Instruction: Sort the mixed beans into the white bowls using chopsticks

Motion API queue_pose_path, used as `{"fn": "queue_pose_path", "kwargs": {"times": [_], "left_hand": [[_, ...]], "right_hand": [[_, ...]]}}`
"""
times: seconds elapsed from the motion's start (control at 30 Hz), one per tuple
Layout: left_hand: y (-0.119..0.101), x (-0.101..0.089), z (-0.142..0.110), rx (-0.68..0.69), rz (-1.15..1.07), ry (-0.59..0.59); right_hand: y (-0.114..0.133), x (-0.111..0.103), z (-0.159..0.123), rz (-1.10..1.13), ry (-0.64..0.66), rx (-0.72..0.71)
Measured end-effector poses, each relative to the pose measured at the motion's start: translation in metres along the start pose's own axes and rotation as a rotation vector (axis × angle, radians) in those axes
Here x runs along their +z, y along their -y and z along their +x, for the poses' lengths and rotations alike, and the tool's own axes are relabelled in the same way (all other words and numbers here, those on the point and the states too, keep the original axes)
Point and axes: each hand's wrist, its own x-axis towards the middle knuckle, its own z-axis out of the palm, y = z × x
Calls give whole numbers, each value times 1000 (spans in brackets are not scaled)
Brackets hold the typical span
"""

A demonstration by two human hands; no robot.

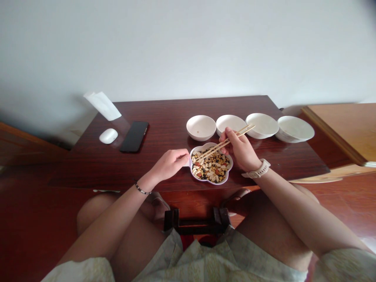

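A flower-shaped white dish (228, 177) full of mixed beans and nuts (210, 167) sits at the near edge of a dark wooden table (164, 164). My left hand (170, 162) is closed, pinching the dish's left rim. My right hand (241, 149), with a white watch on the wrist, grips a pair of wooden chopsticks (226, 141) whose tips dip into the beans at the dish's left side.
Several empty white bowls (201, 127) stand in a row behind the dish, running right to the table's edge. A black phone (134, 136), a white mouse (108, 135) and a white paper packet (102, 105) lie at the left. A lighter wooden surface (340, 125) adjoins at right.
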Motion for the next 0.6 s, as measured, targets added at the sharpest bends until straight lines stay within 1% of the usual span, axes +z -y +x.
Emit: {"fn": "queue_pose_path", "kwargs": {"times": [0.1, 0.33, 0.6], "left_hand": [[1, 0, 0, 5, -1, 3], [5, 1, 0, 11, 8, 9], [1, 1, 1, -5, 21, 21]], "right_hand": [[0, -1, 0, 1, 25, -19], [5, -2, -2, 82, 79, -51], [7, 1, -8, -12, 148, -61]]}}
